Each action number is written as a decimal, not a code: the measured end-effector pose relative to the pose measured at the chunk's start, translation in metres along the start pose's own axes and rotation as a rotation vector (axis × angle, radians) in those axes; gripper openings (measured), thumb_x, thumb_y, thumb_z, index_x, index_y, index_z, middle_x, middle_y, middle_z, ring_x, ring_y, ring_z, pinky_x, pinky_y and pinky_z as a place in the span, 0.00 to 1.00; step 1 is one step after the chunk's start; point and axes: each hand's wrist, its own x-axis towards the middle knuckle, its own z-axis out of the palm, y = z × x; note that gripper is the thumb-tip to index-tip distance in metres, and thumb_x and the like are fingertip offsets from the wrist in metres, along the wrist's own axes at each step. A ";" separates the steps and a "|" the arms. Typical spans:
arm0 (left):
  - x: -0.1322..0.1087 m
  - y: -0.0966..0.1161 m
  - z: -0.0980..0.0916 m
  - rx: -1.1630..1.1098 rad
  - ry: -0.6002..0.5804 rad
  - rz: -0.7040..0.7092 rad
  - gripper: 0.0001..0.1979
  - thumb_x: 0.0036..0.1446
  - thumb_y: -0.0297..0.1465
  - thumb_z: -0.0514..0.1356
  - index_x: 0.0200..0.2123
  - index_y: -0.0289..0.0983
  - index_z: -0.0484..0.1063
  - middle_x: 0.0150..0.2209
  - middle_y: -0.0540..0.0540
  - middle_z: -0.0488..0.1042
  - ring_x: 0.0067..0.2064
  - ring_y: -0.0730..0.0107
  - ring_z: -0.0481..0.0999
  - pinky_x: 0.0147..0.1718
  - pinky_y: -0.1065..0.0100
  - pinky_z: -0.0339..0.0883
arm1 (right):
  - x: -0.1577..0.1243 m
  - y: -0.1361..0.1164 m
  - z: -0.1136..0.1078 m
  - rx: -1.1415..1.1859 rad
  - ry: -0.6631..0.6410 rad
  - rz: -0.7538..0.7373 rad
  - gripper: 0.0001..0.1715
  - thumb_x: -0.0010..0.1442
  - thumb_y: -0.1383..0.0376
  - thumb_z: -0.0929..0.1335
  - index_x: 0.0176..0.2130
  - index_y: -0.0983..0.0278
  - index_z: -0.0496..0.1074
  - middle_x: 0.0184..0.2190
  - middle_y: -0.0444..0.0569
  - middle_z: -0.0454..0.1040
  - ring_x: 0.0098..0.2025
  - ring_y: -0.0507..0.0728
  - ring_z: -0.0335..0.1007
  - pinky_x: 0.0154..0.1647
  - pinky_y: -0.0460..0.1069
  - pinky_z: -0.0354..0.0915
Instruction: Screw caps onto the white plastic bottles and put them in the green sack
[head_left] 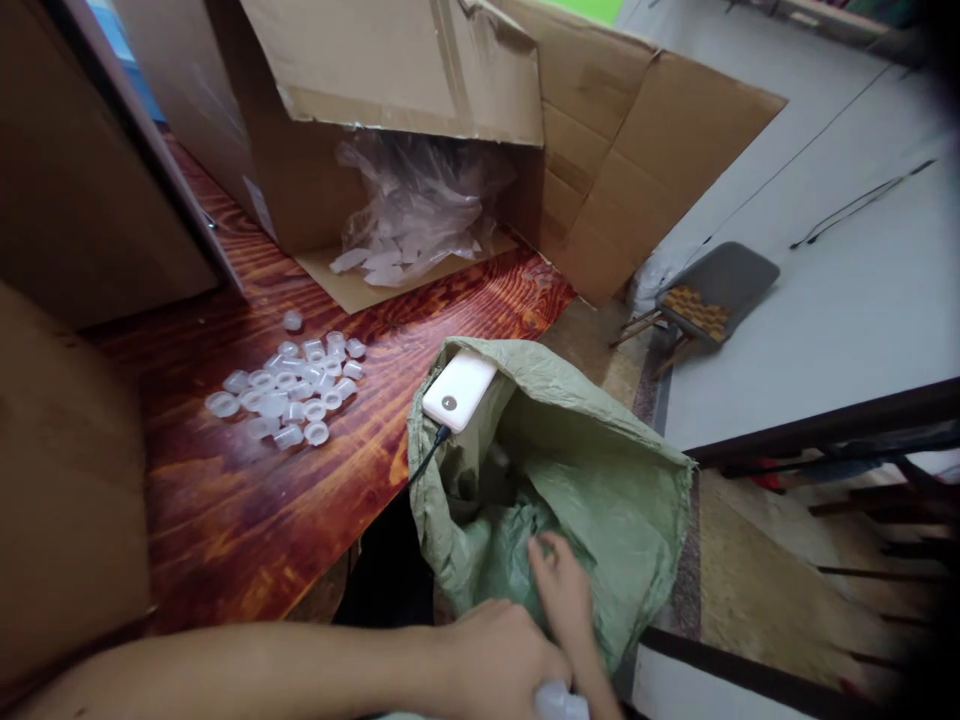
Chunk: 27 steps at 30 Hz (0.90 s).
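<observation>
My left hand (504,655) is closed at the bottom of the view, its fingers around a small translucent plastic cap (561,702). Just past it, my right hand (561,585) reaches into the mouth of a green woven sack (622,450). Its thumb and forefinger are slightly curled and apart, near a fold of the sack, with nothing seen between them. A white power bank (463,385) with a black cable rests at the sack's left rim. The deeper inside of the sack is dark and hard to make out.
Several similar translucent caps (300,385) lie piled on the red-brown wooden table (315,530). Behind them, an open cardboard box (405,60) holds a clear plastic bag (427,190) with white pieces. A grey chair (731,280) stands by the wall at right.
</observation>
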 end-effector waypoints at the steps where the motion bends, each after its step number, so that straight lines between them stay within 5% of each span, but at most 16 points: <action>1: 0.001 0.000 -0.001 0.007 0.005 -0.009 0.09 0.49 0.34 0.68 0.35 0.39 0.78 0.28 0.47 0.79 0.27 0.66 0.75 0.18 0.72 0.46 | -0.010 0.006 0.001 0.036 -0.015 0.042 0.32 0.57 0.40 0.63 0.38 0.65 0.71 0.18 0.41 0.69 0.22 0.55 0.69 0.24 0.49 0.66; 4: 0.000 0.003 -0.004 -0.126 0.135 -0.095 0.10 0.51 0.38 0.67 0.34 0.39 0.78 0.28 0.49 0.78 0.27 0.69 0.74 0.20 0.72 0.46 | -0.036 0.019 -0.009 0.325 -0.002 0.236 0.35 0.45 0.37 0.66 0.39 0.62 0.66 0.18 0.42 0.71 0.20 0.58 0.69 0.21 0.50 0.63; 7: -0.004 0.007 -0.007 -0.396 0.329 -0.246 0.18 0.53 0.47 0.61 0.28 0.37 0.75 0.23 0.51 0.72 0.26 0.73 0.70 0.22 0.74 0.50 | -0.053 0.017 -0.031 0.682 0.009 0.344 0.32 0.47 0.43 0.71 0.41 0.61 0.62 0.26 0.42 0.74 0.20 0.53 0.65 0.21 0.48 0.62; 10: -0.004 0.007 -0.011 -0.594 0.389 -0.351 0.19 0.53 0.47 0.59 0.26 0.35 0.70 0.21 0.52 0.67 0.24 0.75 0.66 0.20 0.76 0.53 | -0.065 0.004 -0.051 0.748 -0.043 0.353 0.29 0.50 0.43 0.72 0.38 0.63 0.65 0.16 0.37 0.64 0.17 0.50 0.55 0.16 0.44 0.54; 12: -0.001 0.006 -0.013 -0.743 0.379 -0.418 0.19 0.53 0.47 0.58 0.27 0.36 0.68 0.21 0.53 0.65 0.22 0.75 0.66 0.18 0.76 0.55 | -0.073 -0.006 -0.058 0.749 -0.052 0.362 0.31 0.50 0.43 0.72 0.39 0.65 0.69 0.14 0.36 0.59 0.17 0.49 0.54 0.17 0.44 0.52; 18: 0.003 0.002 -0.009 -0.991 0.262 -0.461 0.19 0.52 0.47 0.58 0.32 0.36 0.67 0.20 0.55 0.63 0.18 0.74 0.66 0.14 0.76 0.58 | -0.095 -0.028 -0.064 1.003 -0.134 0.508 0.42 0.44 0.44 0.75 0.50 0.67 0.70 0.22 0.44 0.71 0.24 0.52 0.62 0.23 0.45 0.58; 27: -0.003 0.004 -0.001 -0.781 0.266 -0.275 0.12 0.52 0.39 0.60 0.31 0.35 0.73 0.21 0.54 0.68 0.20 0.77 0.67 0.18 0.78 0.57 | -0.095 -0.027 -0.070 0.896 -0.105 0.446 0.44 0.46 0.37 0.72 0.48 0.68 0.75 0.17 0.43 0.67 0.21 0.51 0.60 0.21 0.45 0.57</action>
